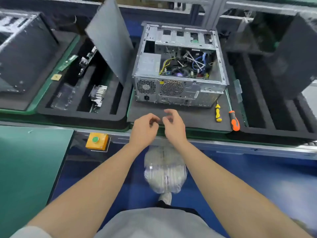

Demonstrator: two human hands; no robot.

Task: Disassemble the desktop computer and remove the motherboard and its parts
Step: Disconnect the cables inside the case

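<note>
An open grey desktop case (pixel 178 93) lies on its side on a black foam mat (pixel 192 115), rear panel toward me. Inside it I see the motherboard (pixel 187 73), a CPU fan and yellow, blue and white cables. Its dark side panel (pixel 109 38) leans upright to the left of the case. My left hand (pixel 145 129) and my right hand (pixel 173 126) hover close together over the mat's front edge, fingers loosely curled, holding nothing. A yellow screwdriver (pixel 218 113) and an orange screwdriver (pixel 234 121) lie on the mat at the right.
A black foam tray (pixel 82 115) on the left holds a heatsink (pixel 99 95), circuit boards and a plastic bag. Another black tray (pixel 274 117) stands at the right. An orange box with a green button (pixel 97 141) sits on the bench edge. A plastic-wrapped bundle (pixel 164 170) lies on the blue floor.
</note>
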